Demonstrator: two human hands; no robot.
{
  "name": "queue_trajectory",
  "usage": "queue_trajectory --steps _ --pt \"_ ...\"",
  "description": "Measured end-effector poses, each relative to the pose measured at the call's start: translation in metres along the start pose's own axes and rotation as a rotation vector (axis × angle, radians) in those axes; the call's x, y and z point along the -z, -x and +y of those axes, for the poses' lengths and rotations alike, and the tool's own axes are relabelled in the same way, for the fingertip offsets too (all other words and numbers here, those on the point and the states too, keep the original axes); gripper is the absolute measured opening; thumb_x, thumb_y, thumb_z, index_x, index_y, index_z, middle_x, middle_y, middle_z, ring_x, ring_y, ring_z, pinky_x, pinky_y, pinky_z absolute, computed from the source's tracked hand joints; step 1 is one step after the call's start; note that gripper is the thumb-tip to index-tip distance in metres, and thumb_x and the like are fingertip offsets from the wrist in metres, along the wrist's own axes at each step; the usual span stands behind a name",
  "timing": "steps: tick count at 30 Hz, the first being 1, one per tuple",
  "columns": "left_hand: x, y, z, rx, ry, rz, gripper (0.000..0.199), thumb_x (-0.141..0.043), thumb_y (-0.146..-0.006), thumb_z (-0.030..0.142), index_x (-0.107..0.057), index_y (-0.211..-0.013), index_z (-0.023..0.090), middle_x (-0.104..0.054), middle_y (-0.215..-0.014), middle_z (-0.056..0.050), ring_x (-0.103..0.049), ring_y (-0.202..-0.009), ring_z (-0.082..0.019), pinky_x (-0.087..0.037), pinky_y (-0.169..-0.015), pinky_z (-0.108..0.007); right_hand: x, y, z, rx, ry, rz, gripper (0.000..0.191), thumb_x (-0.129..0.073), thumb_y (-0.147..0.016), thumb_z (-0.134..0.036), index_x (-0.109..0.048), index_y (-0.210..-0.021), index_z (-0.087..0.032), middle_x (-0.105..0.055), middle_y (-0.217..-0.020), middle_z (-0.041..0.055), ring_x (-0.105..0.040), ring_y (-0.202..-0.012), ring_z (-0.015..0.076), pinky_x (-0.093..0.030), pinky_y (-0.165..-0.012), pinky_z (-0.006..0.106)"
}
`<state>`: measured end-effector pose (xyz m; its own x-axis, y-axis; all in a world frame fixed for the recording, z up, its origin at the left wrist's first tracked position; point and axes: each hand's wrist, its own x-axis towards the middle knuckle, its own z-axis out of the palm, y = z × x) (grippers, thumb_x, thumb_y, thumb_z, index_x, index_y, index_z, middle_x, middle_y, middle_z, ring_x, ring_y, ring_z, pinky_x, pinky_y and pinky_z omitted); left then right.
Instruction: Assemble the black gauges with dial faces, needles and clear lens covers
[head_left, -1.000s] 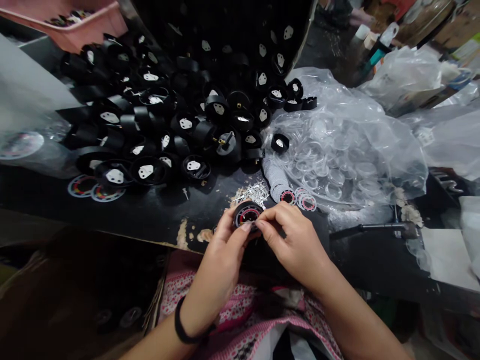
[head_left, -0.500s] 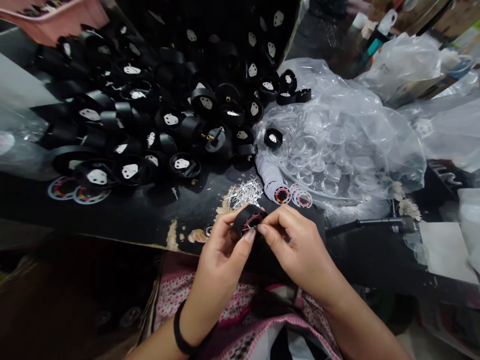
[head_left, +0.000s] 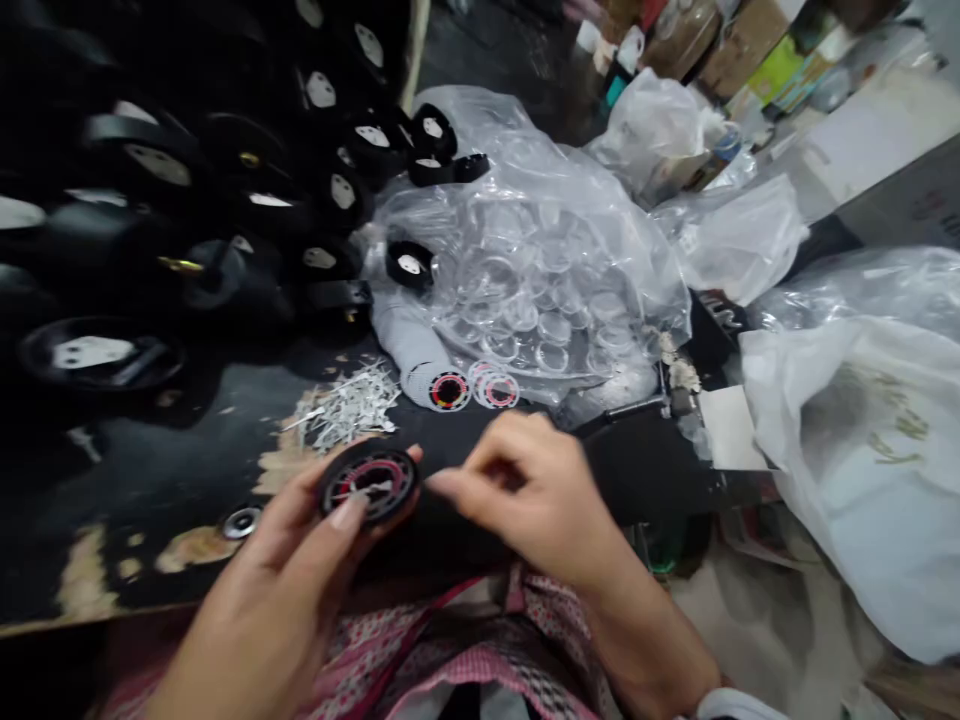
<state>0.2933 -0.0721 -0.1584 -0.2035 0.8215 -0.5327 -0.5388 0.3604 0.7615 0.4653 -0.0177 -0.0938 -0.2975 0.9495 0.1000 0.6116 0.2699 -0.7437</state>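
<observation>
My left hand [head_left: 300, 570] is closed round a small round black pressure gauge [head_left: 386, 468], thumb on the rim of its face. The dial is black with a red ring and carries a pale pointer. Just right of it, apart from the gauge, my right hand [head_left: 536, 495] is curled with thumb and index finger together; whether anything is between them is hidden. Behind the gauge lies a heap of thin white pointers [head_left: 352, 405]. A toppled stack of dial plates [head_left: 412, 350] lies beyond, with loose dial plates [head_left: 498, 389] beside it.
Black gauge cases [head_left: 105, 355] with white metal plates crowd the left and back. A clear plastic bag [head_left: 525, 170] with round clear covers [head_left: 555, 325] lies behind my hands. A small metal ring [head_left: 241, 521] sits left. A white bag [head_left: 847, 480] stands at right.
My view has turned right and come nearer. My right hand has drawn away from the gauge, which is now tilted flatter in my left hand.
</observation>
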Motion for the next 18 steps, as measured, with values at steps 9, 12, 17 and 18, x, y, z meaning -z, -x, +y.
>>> queue_trajectory --steps 9,12,17,18 --pt "-0.028 0.000 -0.011 0.427 0.272 -0.210 0.025 -0.063 -0.094 0.034 -0.075 -0.103 0.014 -0.077 -0.112 -0.016 -0.073 -0.107 -0.028 -0.060 -0.095 -0.038 0.063 0.007 0.115 -0.208 -0.304 0.776 0.011 -0.054 -0.084 -0.019 -0.066 -0.086 -0.019 -0.063 -0.074 -0.0016 -0.060 -0.070 0.0134 -0.047 -0.075 0.031" --pt "-0.029 0.000 -0.011 0.436 0.280 -0.233 0.022 -0.063 -0.094 0.030 -0.074 -0.103 0.013 -0.077 -0.113 -0.015 -0.074 -0.105 -0.029 -0.059 -0.096 -0.040 0.036 0.001 0.093 -0.177 -0.518 0.683 0.012 -0.050 -0.080 -0.014 -0.060 -0.077 -0.021 -0.050 -0.059 -0.0075 -0.045 -0.049 0.0087 -0.042 -0.057 0.026" --pt "-0.030 0.001 -0.008 0.405 0.303 -0.273 0.020 -0.065 -0.094 0.030 -0.075 -0.104 0.016 -0.078 -0.113 -0.010 -0.073 -0.103 -0.022 -0.059 -0.093 -0.033 -0.012 -0.002 0.022 0.080 -0.911 0.263 0.026 -0.044 -0.086 -0.007 -0.064 -0.082 -0.022 -0.054 -0.067 -0.0042 -0.048 -0.056 0.0099 -0.043 -0.057 0.028" --pt "-0.031 0.001 -0.008 0.401 0.318 -0.287 0.018 -0.066 -0.094 0.030 -0.076 -0.103 0.018 -0.078 -0.111 -0.008 -0.073 -0.101 -0.020 -0.060 -0.090 -0.031 -0.019 -0.004 0.014 0.124 -0.879 0.205 0.027 -0.043 -0.087 -0.006 -0.064 -0.082 -0.022 -0.055 -0.069 -0.0037 -0.050 -0.059 0.0103 -0.043 -0.058 0.028"
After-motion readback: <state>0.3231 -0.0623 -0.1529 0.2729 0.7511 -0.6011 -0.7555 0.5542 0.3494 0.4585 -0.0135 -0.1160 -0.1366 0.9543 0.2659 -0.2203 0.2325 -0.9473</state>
